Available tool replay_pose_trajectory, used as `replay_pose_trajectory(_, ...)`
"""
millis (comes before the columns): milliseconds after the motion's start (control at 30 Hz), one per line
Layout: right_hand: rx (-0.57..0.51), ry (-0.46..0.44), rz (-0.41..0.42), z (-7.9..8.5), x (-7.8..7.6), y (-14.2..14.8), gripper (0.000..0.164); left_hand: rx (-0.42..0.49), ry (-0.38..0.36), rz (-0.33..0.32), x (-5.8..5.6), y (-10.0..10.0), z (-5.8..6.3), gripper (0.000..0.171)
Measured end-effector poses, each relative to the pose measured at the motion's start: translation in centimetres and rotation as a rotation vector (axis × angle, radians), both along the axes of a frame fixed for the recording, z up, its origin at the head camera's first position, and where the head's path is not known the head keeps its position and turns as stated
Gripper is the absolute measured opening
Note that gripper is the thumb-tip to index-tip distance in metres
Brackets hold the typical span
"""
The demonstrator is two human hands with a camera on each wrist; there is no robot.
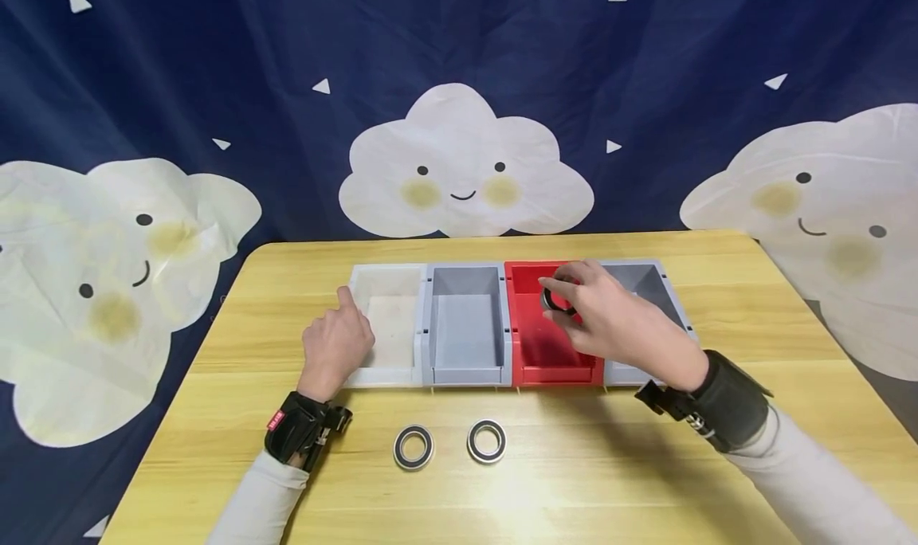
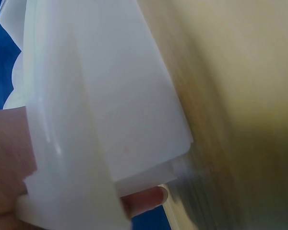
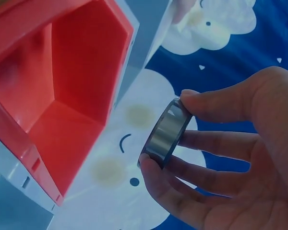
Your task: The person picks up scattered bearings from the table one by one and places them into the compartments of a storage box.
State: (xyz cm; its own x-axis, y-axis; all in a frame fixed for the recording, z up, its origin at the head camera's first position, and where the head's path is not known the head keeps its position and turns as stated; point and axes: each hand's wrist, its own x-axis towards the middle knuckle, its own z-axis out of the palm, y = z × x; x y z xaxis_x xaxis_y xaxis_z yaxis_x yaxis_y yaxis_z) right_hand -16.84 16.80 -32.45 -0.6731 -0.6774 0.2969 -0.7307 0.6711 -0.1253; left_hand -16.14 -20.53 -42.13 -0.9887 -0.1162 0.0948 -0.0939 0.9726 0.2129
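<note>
My right hand (image 1: 610, 314) pinches a ball bearing (image 3: 165, 133) between thumb and fingertips, above the red bin (image 1: 548, 354). In the right wrist view the bearing's shiny metal outer side shows, apart from the bin's walls. My left hand (image 1: 335, 342) grips the left side of the white bin (image 1: 390, 270); in the left wrist view one fingertip (image 2: 151, 199) shows past the bin's wall, and the rest of the hand is partly hidden. Two more bearings with dark seals, a left one (image 1: 413, 448) and a right one (image 1: 487, 441), lie flat on the table in front of the bins.
The bins stand side by side in a row on the wooden table (image 1: 459, 497). A grey bin (image 1: 466, 322) sits between the white and red ones, and another grey bin (image 1: 649, 282) is at the right end, partly behind my right hand. A dark blue cloud-print curtain (image 1: 459, 35) hangs behind.
</note>
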Motion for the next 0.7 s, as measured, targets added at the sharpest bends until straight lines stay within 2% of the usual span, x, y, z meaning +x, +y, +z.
replay_pose_trajectory(200,0.003,-0.087,-0.007,0.3,-1.5,-0.4,0.031,-0.003,0.011,-0.005,0.0,0.0,-0.1,0.03)
replay_pose_trajectory(300,0.008,-0.1,-0.001,0.1,-2.2,-0.5,0.03,0.0,0.01,-0.004,-0.1,0.0,-0.1,0.031)
replay_pose_trajectory(700,0.013,-0.169,-0.001,-2.5,-4.4,-1.1,0.029,-0.005,0.023,-0.009,0.0,-0.1,0.0,0.035)
